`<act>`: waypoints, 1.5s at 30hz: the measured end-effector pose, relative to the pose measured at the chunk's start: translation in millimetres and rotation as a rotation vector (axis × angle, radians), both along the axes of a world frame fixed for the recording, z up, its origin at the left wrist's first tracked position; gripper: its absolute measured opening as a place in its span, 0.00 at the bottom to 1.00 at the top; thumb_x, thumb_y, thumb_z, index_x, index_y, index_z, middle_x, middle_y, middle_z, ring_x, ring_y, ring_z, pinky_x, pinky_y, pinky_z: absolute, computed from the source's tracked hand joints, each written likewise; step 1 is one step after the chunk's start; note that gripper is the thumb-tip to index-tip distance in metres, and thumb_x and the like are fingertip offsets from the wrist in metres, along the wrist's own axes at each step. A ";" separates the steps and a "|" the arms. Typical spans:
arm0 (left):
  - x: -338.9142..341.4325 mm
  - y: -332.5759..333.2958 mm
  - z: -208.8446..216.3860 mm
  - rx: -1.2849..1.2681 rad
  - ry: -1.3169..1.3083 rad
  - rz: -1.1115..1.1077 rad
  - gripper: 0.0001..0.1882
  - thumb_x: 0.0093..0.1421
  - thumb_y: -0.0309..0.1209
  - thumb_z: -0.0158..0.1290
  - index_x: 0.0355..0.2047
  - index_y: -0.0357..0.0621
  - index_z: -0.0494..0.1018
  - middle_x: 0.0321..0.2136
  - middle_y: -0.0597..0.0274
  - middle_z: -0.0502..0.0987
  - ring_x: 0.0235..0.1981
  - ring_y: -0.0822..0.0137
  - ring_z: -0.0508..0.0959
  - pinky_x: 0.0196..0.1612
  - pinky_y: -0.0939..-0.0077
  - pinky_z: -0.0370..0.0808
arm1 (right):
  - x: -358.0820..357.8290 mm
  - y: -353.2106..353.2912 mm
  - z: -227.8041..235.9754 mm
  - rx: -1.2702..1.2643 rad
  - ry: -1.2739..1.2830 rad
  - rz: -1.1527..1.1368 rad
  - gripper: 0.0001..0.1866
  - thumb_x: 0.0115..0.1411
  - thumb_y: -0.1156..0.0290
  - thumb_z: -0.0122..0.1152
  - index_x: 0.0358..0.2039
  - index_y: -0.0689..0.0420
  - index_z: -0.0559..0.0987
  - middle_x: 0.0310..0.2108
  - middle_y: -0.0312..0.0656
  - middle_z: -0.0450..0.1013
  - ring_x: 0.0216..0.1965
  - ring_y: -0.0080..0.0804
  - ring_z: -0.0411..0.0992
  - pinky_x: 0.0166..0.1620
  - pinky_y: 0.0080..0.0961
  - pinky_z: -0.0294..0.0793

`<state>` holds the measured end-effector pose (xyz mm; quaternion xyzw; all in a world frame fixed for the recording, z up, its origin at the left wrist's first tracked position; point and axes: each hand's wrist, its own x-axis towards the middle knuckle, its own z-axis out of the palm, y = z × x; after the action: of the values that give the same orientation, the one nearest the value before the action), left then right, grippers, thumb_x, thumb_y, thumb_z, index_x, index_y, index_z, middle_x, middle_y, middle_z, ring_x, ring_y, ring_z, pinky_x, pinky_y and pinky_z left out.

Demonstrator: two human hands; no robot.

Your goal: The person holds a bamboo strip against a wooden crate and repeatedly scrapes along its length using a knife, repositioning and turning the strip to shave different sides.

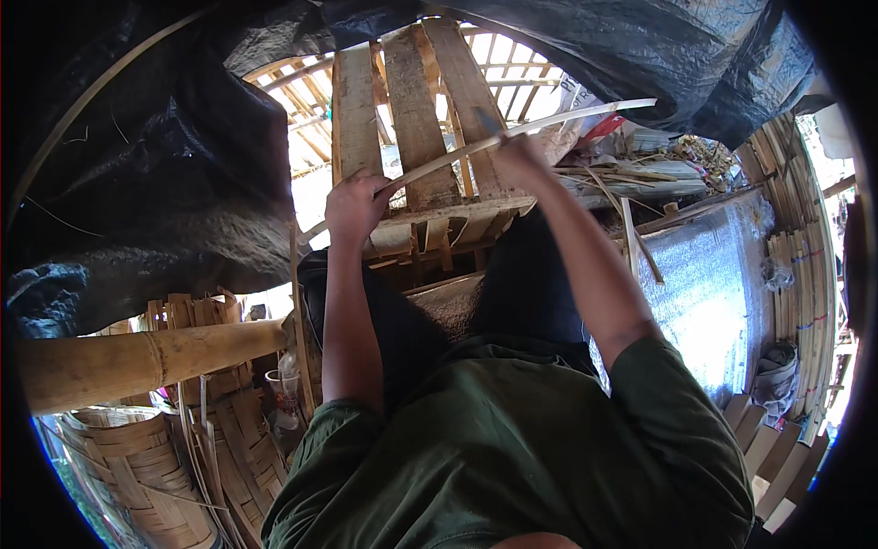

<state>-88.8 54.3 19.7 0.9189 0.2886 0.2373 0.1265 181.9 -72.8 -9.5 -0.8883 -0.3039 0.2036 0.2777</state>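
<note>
First, the strip: one long, narrow, pale bamboo strip (444,163), slanting across the front of the boards from low on the left to high on the right, its right end bent slightly.
Hands: two, both at the strip.
Left hand (355,209): one, closed around the strip toward its lower end.
Right hand (519,157): one, curled into a fist at the strip's middle, somewhat blurred; it appears to grip the tool.
Tool: one dark, flat, blade-like tool (488,120), its upper part projecting just above the strip; blur hides its exact shape.
Boards: three broad, rough, light-brown wooden boards (357,110), side by side behind the strip, gaps between them.
Knees: two, in dark trousers (526,274), below the boards.
Loose pieces: two thin bamboo slats (629,236), one pale, one browner, crossing near the right forearm; more lie behind, too tangled to count.
Sheeting: one shiny silver sheet (700,274) at the right; black plastic sheeting (155,201) hanging at the left, its number of pieces unclear.
Pole: one thick, round, yellow-brown bamboo pole (155,361), at the left.
Basketwork: at least one woven bamboo basket (151,467), below the pole.
</note>
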 end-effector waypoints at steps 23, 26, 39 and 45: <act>-8.5 4.0 3.3 -0.062 0.057 0.035 0.15 0.57 0.49 0.60 0.27 0.52 0.84 0.23 0.60 0.76 0.26 0.55 0.79 0.30 0.62 0.74 | -15.8 -1.2 21.3 -0.008 -0.045 -0.169 0.27 0.70 0.55 0.42 0.40 0.71 0.78 0.38 0.68 0.76 0.45 0.63 0.76 0.49 0.51 0.75; -7.2 -1.4 1.0 -0.027 0.039 0.035 0.15 0.57 0.48 0.61 0.27 0.52 0.84 0.24 0.61 0.76 0.26 0.56 0.79 0.30 0.62 0.74 | 7.1 -16.2 32.9 -0.086 -0.063 -0.173 0.29 0.70 0.52 0.43 0.40 0.70 0.78 0.35 0.66 0.78 0.41 0.62 0.78 0.45 0.48 0.77; -13.3 -0.2 -10.9 0.074 -0.013 0.012 0.15 0.58 0.48 0.60 0.26 0.51 0.81 0.23 0.60 0.73 0.26 0.54 0.77 0.29 0.60 0.72 | 2.7 -19.8 34.1 -0.070 -0.051 -0.064 0.29 0.69 0.53 0.43 0.35 0.71 0.79 0.34 0.69 0.77 0.42 0.64 0.77 0.46 0.51 0.76; -6.7 -5.5 -1.4 0.036 -0.003 0.016 0.15 0.58 0.47 0.60 0.24 0.51 0.80 0.23 0.60 0.73 0.26 0.54 0.77 0.30 0.61 0.73 | 29.0 -26.2 4.5 -0.033 -0.114 -0.187 0.28 0.69 0.54 0.44 0.36 0.68 0.82 0.32 0.65 0.78 0.39 0.60 0.79 0.44 0.50 0.77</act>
<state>-95.4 48.9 18.4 0.9183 0.2916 0.2449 0.1082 211.0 -99.1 -5.0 -0.9273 -0.2315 0.1310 0.2633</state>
